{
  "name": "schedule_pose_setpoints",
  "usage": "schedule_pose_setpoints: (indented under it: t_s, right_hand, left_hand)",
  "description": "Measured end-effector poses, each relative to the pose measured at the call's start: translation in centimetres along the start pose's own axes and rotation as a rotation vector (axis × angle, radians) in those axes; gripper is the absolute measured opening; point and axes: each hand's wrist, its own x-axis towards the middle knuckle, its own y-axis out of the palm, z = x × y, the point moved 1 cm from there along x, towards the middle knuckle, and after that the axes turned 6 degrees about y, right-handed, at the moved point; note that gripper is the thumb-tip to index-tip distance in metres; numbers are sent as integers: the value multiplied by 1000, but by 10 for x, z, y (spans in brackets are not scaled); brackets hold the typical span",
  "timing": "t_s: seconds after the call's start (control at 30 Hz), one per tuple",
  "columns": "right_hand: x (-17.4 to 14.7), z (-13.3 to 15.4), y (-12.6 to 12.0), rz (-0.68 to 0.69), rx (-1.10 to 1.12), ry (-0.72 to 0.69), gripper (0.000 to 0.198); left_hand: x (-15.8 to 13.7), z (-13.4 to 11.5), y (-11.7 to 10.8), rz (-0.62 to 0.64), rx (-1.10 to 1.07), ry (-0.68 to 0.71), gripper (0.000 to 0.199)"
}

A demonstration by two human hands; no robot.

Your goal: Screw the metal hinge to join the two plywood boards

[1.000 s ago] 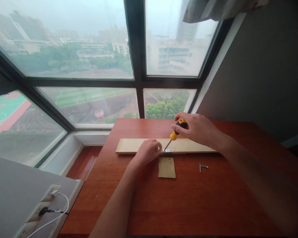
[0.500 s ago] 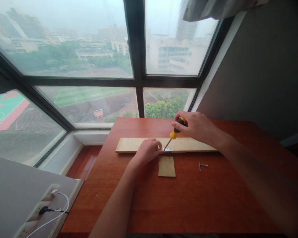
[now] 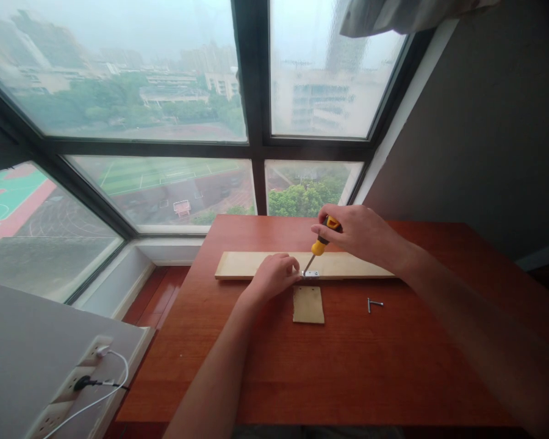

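Pinching screwdriver [image 3: 318, 247] in right fingers [image 3: 326, 235]; likely light, stiff, best held by handle [image 3: 332, 223]. Cannot tell about left fingers [image 3: 292, 264].

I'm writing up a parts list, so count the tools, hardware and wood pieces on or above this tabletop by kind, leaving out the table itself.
Screwdriver: 1
Long wooden board: 1
Small wooden board: 1
Metal plate with holes: 1
Loose screws: 2
Total: 6
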Motion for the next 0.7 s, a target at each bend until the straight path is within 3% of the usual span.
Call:
schedule_pose_setpoints:
  t_s: [0.1, 0.2, 0.27, 0.33, 0.47, 0.57, 0.7]
  right_hand:
    - [3, 5, 2, 38, 39, -68, 19]
    - [4, 8, 0, 123, 104, -116, 30]
    - [4, 9, -2, 146, 116, -127, 26]
    - [4, 10, -3, 112, 72, -109, 17]
    - [7, 10, 1, 35, -18, -32, 27]
    - [8, 7, 1, 44, 34, -69, 19]
    - [8, 5, -3, 89, 83, -112, 26]
  left_hand:
    - [1, -1, -1, 12, -6, -15, 6]
    - [0, -1, -1, 8, 2, -18, 6]
    - [0, -1, -1, 1, 8, -16, 6]
    - [0, -1, -1, 4, 6, -12, 6]
    - [0, 0, 0, 11, -4, -2, 7]
    - [0, 0, -1, 4, -2, 6, 6]
    - [0, -1, -1, 4, 1, 7, 5]
